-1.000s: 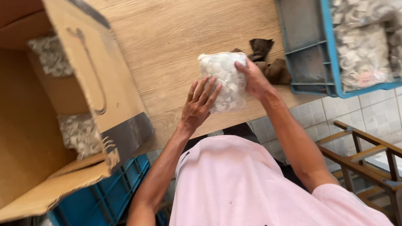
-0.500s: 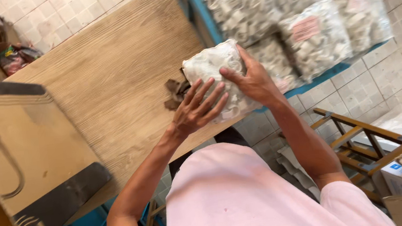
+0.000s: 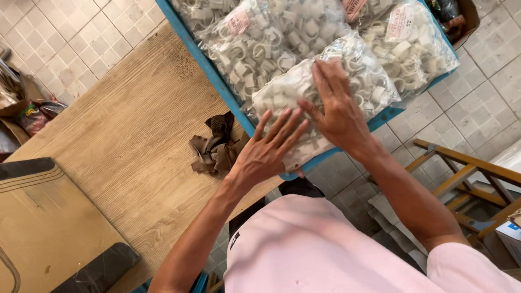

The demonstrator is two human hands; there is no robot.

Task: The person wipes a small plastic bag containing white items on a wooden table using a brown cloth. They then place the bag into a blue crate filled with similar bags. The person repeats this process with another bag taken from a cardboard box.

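1. Head view is showing both hands pressing one clear bag [image 3: 325, 95] of small white plastic clips down at the near edge of the blue crate [image 3: 230, 98].
2. Left hand [image 3: 267, 152] is lying flat with fingers spread on the bag's near end, which is hanging over the crate's rim; it is not gripping, only pressing.
3. Right hand [image 3: 336, 110] is resting palm-down on top of the bag, fingers stretched out together, also open rather than clenched.
4. That bag is sitting on top of other bags [image 3: 275, 30] of the same clips, which are already filling most of the crate, several carrying small pink labels.
5. To my eye the packing is looking well advanced: the crate is nearly full, and this bag is being settled into place, though part of it is not yet inside the rim.
6. What is left is hard to judge; a large cardboard box [image 3: 34, 238] is standing at the counter's left end, but its inside is not showing from here.
7. A small heap of brown scraps [image 3: 216, 147] is lying on the wooden counter [image 3: 120, 141] just beside the crate, touched by neither hand.
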